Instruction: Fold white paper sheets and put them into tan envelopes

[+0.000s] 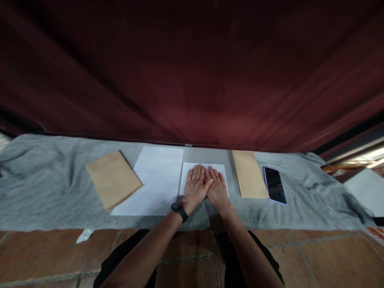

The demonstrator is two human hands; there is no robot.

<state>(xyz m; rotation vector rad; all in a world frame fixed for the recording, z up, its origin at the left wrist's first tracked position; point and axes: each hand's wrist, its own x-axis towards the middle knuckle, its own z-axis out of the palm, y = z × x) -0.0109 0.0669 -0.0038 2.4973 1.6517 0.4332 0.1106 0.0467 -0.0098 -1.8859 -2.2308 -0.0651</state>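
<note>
Both palms lie flat on a small white sheet of paper (186,169), which looks folded, on the grey cloth. My left hand (194,186), with a black band on its wrist, has its fingers stretched forward. Beside it and touching it at the thumbs, my right hand (216,187) rests with its fingers also extended. The middle of the paper is hidden under the hands. Just left of it are larger white sheets (159,176), creased across the middle. A stack of brown envelopes (249,176) lies close to the right of my right hand.
More brown envelopes (112,180) overlap the large sheets on the left. A phone (275,185) in a pale purple case touches the right envelopes. Grey cloth (60,188) covers the narrow surface, with a dark red curtain (192,80) behind. A white scrap (85,235) lies on the tiled floor.
</note>
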